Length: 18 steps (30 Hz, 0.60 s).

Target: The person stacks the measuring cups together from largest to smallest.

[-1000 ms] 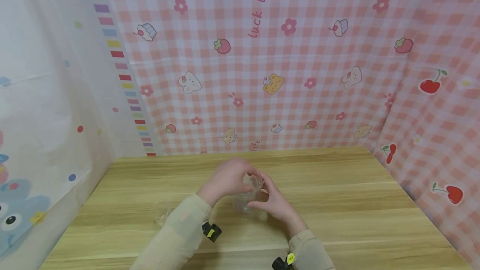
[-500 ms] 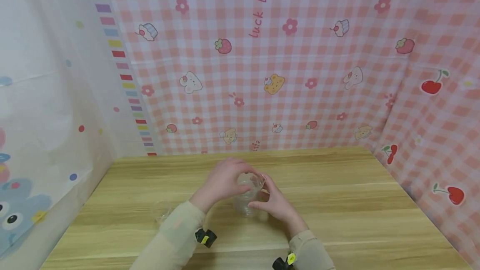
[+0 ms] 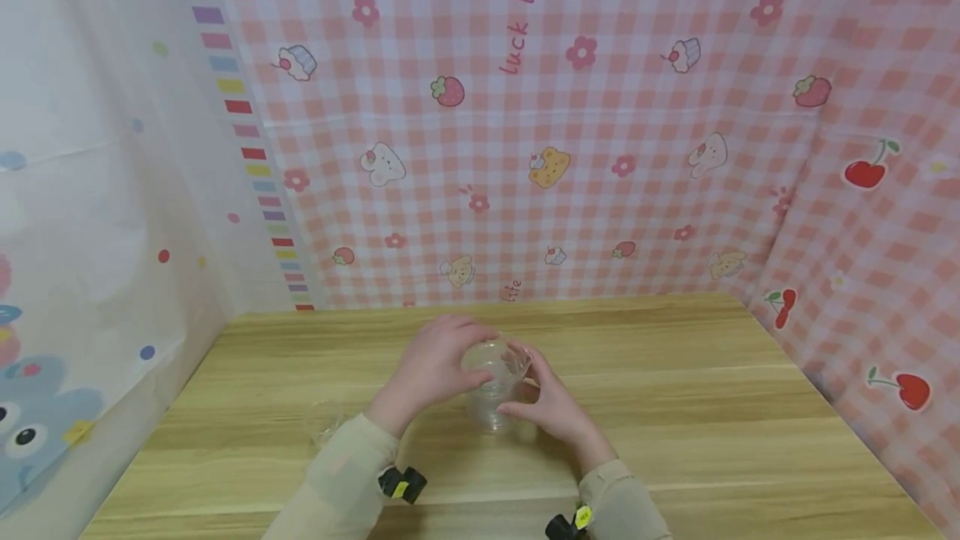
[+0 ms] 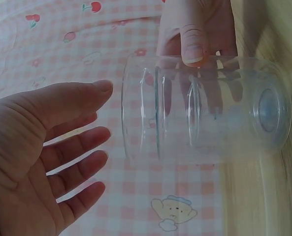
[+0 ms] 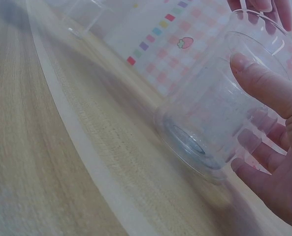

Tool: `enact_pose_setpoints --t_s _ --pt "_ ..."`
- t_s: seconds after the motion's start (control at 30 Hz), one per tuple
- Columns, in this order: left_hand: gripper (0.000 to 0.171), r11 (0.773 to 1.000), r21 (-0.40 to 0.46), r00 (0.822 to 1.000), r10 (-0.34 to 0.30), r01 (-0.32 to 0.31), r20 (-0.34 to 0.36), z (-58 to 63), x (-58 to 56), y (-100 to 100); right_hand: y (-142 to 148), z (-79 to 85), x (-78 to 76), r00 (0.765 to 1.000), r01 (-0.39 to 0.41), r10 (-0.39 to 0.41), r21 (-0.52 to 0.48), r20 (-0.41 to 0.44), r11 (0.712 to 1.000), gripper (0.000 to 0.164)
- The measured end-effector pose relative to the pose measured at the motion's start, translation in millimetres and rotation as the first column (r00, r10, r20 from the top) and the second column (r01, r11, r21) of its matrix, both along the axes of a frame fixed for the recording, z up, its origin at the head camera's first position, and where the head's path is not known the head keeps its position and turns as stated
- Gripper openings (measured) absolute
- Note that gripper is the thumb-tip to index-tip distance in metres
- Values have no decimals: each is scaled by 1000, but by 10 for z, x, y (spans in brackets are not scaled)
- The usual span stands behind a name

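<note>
A clear plastic cup (image 3: 486, 413) stands upright on the wooden table, its wide mouth up. More than one rim-like ring shows along its wall in the left wrist view; I cannot tell whether another cup is nested inside. My right hand (image 3: 558, 411) grips its side, thumb at the front and fingers behind, as the right wrist view also shows. At the upper left, my left hand (image 3: 435, 361) is beside the mouth with thumb and fingers spread. In the left wrist view these fingers (image 4: 84, 142) are apart from the rim and hold nothing.
Another clear, see-through container (image 3: 324, 422) is on the table to the left, partly behind my left sleeve. Pink checked cloth (image 3: 480, 223) hangs behind the wooden table (image 3: 675, 440), with printed cloth along both sides.
My left hand has drawn back to the left from the cup's mouth, its fingers spreading and letting go of the rim. The right hand and the cup have stayed nearly still.
</note>
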<state>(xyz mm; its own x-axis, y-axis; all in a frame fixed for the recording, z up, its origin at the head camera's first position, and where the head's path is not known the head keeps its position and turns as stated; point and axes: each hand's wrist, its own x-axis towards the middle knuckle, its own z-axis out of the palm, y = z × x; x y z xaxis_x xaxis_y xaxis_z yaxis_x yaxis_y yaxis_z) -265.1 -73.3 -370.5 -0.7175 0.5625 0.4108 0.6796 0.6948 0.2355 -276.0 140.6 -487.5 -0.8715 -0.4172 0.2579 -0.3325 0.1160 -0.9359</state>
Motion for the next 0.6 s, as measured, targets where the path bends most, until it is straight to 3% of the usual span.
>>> enact_pose_setpoints --t_s 0.6 --pt "56 999 9 992 54 -54 -117 -64 126 -189 -6 2 0 1000 3 -3 -2 16 1000 88"
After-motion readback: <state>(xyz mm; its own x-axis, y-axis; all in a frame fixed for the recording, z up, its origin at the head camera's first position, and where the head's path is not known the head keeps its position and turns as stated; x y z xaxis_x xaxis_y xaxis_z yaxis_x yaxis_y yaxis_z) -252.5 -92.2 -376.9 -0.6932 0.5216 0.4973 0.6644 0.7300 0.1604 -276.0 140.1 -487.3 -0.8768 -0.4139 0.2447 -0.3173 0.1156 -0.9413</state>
